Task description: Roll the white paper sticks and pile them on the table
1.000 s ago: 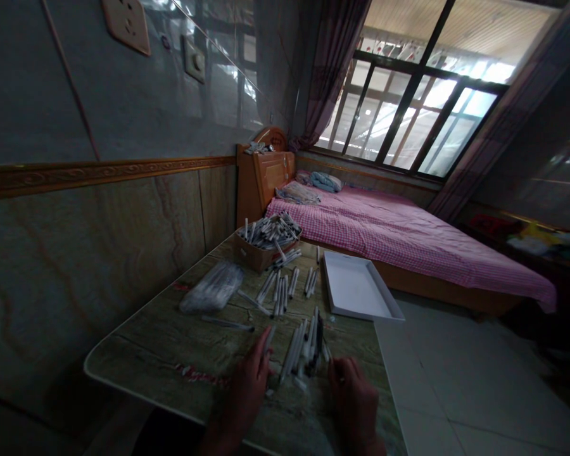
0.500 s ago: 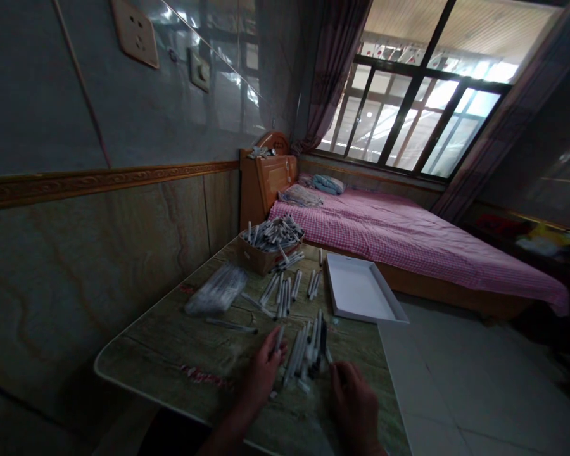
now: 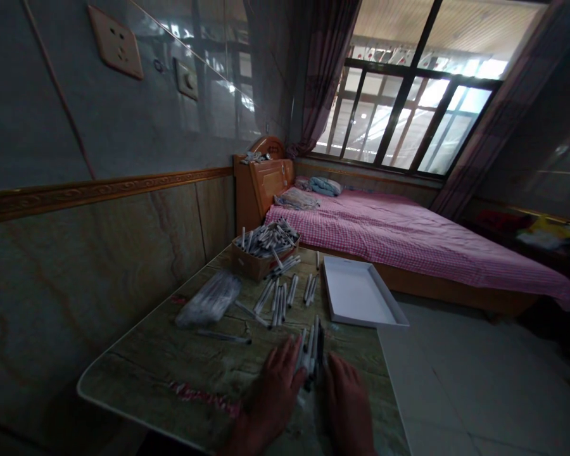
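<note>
A bunch of pens (image 3: 313,342), mostly white with a dark one on the right side, lies on the table (image 3: 171,354) between my two hands. My left hand (image 3: 276,383) rests along the bunch's left side, fingers stretched forward and thumb near the lower ends. Against or close by the right side is my right hand (image 3: 348,396), its fingers extended and partly hidden from me. Past my hands, several more pens (image 3: 278,304) lie in small groups. Whether either palm covers a pen I cannot tell.
A cardboard box (image 3: 254,263) heaped with pens stands at the table's far left. In front of it lies a clear plastic bag of pens (image 3: 209,297). One loose pen (image 3: 225,335) lies nearer me. A white shallow tray (image 3: 358,291) overhangs the right edge. Behind is a bed (image 3: 384,221).
Both hands have come in to the sides of the pen bunch, and their fingers have straightened. The pen in my left hand no longer shows there. The bunch looks narrower.
</note>
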Demonstrator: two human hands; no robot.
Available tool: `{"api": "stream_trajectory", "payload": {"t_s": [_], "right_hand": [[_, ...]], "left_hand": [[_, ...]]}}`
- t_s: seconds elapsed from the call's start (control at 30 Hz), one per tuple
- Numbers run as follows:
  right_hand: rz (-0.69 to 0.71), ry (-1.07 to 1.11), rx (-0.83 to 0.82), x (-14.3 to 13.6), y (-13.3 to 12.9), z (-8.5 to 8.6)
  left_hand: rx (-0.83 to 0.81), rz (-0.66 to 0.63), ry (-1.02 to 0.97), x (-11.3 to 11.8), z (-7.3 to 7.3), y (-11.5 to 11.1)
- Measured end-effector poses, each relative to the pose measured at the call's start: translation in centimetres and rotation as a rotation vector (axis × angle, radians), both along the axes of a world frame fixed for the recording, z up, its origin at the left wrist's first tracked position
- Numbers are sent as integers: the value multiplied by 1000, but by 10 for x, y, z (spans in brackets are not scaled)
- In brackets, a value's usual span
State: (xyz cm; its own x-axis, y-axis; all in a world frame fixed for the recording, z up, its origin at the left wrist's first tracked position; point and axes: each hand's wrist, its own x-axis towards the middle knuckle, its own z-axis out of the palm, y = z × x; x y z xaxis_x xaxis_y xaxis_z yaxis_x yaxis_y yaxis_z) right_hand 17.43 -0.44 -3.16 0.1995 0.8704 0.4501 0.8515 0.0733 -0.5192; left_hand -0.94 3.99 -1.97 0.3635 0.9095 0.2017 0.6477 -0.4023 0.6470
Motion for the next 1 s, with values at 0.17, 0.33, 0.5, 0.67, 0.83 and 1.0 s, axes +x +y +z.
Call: {"api": "stream_trajectory", "payload": {"t_s": [0.17, 0.33, 0.5, 0.67, 0.83, 1.0], "right_hand": [[106, -60, -52, 3, 2, -12], [106, 59, -94, 14, 10, 4], [67, 18, -165, -8, 65, 45], [-17, -109, -296, -41, 145, 62], [-152, -155, -398, -48, 188, 61], [-166, -142, -469, -43, 188, 55]], "left_hand": [[18, -63, 17, 15, -12, 4], [-44, 31, -162, 0, -21, 17], [-69, 153, -403, -21, -33, 32], [-98, 141, -467, -33, -50, 44], [116, -20, -344, -31, -82, 53], [423, 40, -194, -20, -107, 60]]}}
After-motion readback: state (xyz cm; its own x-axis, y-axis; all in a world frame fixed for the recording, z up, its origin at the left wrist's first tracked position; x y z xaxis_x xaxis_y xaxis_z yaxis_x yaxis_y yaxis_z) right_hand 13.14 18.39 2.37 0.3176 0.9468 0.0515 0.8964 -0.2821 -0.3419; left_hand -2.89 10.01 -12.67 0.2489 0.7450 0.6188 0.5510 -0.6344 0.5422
